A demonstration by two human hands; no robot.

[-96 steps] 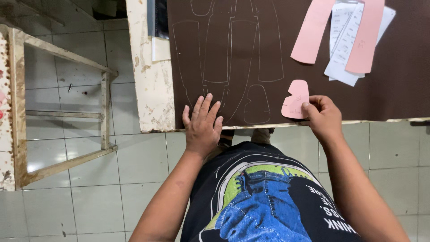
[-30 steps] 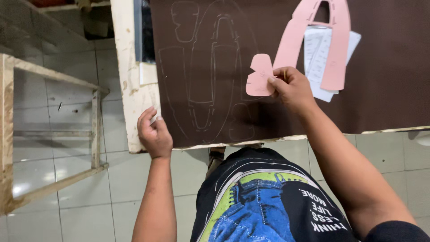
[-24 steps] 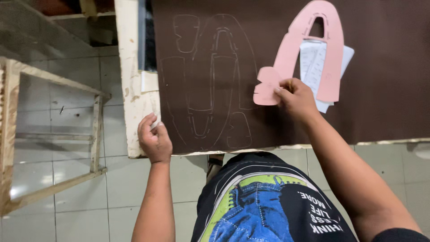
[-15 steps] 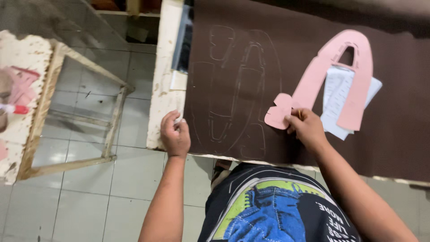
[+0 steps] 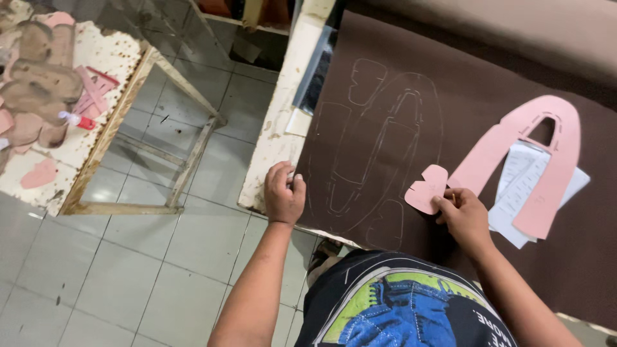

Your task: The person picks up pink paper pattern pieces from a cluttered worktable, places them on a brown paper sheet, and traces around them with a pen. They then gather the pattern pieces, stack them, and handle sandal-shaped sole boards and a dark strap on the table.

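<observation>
Under right hand, grip pinching the small pink pattern piece, now shifted beside traced outlines; left hand fisted on brown sheet edge.

Between your left hand and right hand the brown sheet lies flat and bare, so you can sweep across the traced outlines freely. To the right, the big pink arch pattern and the white papers under it block the way. Your right hand pinches the small pink pattern. Leftward, the table edge drops to open floor.
</observation>
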